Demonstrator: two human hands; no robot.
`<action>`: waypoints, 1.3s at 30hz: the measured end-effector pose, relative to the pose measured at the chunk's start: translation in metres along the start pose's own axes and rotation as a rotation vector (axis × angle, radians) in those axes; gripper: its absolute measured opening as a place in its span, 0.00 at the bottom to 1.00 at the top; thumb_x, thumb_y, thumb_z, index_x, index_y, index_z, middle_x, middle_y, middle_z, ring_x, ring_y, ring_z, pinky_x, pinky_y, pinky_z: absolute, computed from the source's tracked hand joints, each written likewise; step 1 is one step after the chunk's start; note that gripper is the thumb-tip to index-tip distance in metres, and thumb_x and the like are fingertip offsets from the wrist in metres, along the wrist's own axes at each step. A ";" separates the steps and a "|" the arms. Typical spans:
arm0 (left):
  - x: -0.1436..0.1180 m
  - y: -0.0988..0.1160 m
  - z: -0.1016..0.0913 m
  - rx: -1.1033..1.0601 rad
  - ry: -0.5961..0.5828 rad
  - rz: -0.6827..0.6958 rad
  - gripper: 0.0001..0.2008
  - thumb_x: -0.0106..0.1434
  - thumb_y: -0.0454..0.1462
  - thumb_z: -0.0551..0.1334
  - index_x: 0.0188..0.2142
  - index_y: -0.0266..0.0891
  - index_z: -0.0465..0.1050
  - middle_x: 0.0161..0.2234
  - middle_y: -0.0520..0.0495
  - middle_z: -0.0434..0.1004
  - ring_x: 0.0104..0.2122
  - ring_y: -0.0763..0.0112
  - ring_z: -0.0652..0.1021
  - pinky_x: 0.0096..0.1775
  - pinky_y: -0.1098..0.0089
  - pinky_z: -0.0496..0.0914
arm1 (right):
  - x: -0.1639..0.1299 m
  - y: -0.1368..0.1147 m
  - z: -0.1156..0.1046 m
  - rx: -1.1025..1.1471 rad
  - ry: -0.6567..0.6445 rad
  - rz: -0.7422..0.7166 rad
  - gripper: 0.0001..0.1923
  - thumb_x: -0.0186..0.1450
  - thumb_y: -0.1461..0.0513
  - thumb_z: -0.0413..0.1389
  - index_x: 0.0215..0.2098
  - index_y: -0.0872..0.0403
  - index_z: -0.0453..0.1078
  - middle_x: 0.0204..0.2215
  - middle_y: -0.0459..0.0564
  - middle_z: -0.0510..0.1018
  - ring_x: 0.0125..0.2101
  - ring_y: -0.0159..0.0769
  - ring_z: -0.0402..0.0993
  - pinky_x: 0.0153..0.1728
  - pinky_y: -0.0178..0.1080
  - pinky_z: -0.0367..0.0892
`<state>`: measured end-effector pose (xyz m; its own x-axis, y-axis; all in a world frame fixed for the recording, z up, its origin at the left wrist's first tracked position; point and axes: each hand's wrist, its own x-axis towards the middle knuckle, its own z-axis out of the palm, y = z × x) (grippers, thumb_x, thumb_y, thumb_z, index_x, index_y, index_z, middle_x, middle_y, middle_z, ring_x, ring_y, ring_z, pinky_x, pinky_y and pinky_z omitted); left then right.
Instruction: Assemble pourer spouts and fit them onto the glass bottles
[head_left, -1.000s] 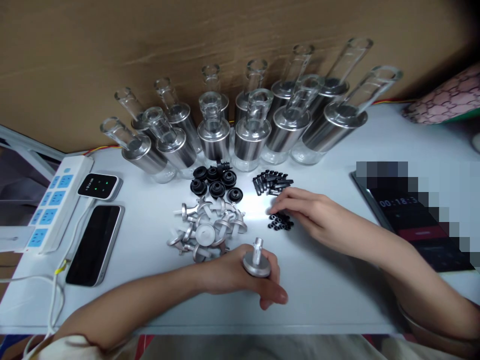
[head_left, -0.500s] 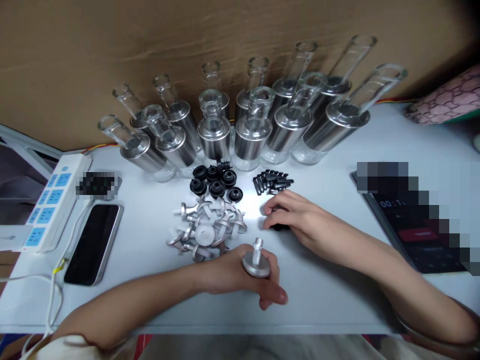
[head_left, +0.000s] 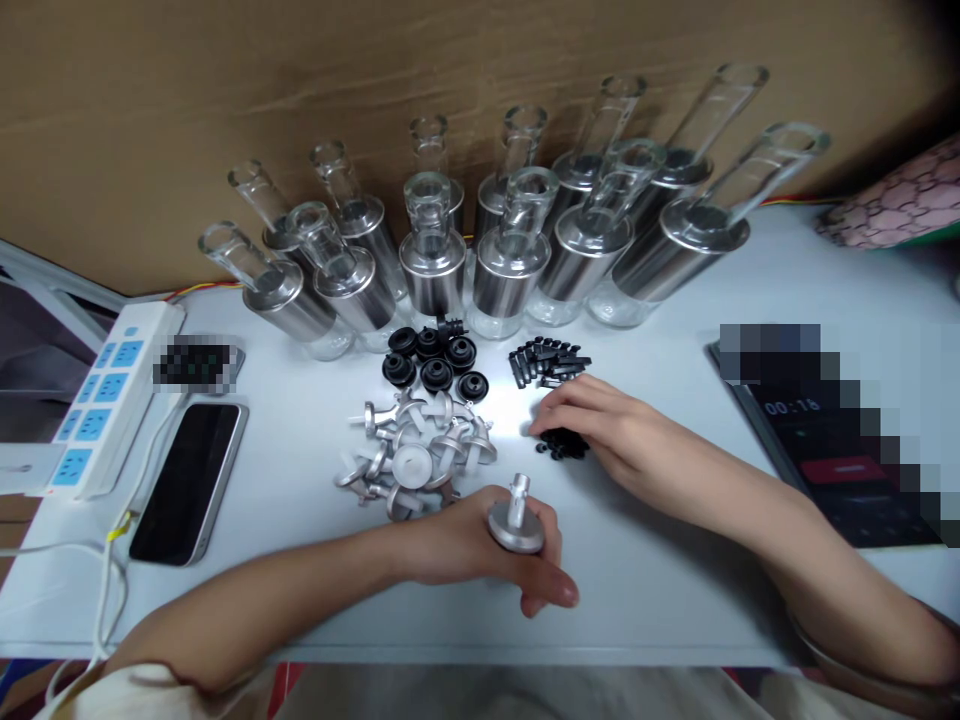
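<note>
My left hand (head_left: 487, 555) rests on the white table (head_left: 660, 590) near its front edge and grips a silver metal cap (head_left: 516, 522), stem pointing up. A heap of the same silver caps (head_left: 416, 455) lies just behind it. My right hand (head_left: 607, 425) lies palm down over a small pile of tiny black rings (head_left: 562, 445), fingertips touching them; whether a ring is pinched I cannot tell. Behind it lie short black tubes (head_left: 549, 362), and black rubber gaskets (head_left: 435, 362) sit further left.
Several glass bottles with silver sleeves (head_left: 495, 250) stand in two rows at the back against a cardboard wall. A power strip (head_left: 97, 410), a small device (head_left: 196, 365) and a phone (head_left: 191, 480) lie left. A tablet with a timer (head_left: 840, 450) lies right.
My right hand's fingertips moved onto the black rings, covered them, then drew back slightly so the pile shows again. The left hand kept still with the cap.
</note>
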<state>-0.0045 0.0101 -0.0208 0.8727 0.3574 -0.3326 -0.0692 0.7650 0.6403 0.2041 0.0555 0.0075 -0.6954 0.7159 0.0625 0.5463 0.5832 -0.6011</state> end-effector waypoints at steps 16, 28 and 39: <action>0.000 0.001 0.000 0.003 -0.001 -0.006 0.14 0.53 0.41 0.72 0.23 0.37 0.70 0.20 0.56 0.73 0.23 0.79 0.72 0.33 0.71 0.66 | 0.001 -0.003 0.005 -0.047 -0.060 -0.021 0.25 0.51 0.80 0.42 0.35 0.56 0.74 0.38 0.55 0.75 0.38 0.42 0.69 0.40 0.45 0.68; 0.000 0.001 0.000 0.010 -0.004 -0.004 0.15 0.52 0.42 0.73 0.23 0.36 0.70 0.20 0.56 0.72 0.23 0.79 0.72 0.33 0.71 0.66 | -0.003 0.007 0.000 -0.054 0.015 0.108 0.25 0.54 0.78 0.42 0.41 0.56 0.72 0.38 0.54 0.74 0.37 0.38 0.74 0.38 0.39 0.70; 0.000 0.001 0.000 -0.005 -0.010 0.006 0.15 0.52 0.42 0.73 0.24 0.36 0.70 0.21 0.56 0.73 0.23 0.79 0.72 0.34 0.71 0.67 | -0.006 0.011 -0.006 -0.055 0.048 0.166 0.15 0.58 0.74 0.44 0.32 0.55 0.67 0.29 0.49 0.72 0.27 0.34 0.71 0.30 0.36 0.66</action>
<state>-0.0042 0.0106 -0.0203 0.8773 0.3561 -0.3218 -0.0765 0.7656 0.6387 0.2168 0.0603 0.0052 -0.5711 0.8209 0.0042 0.6777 0.4744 -0.5618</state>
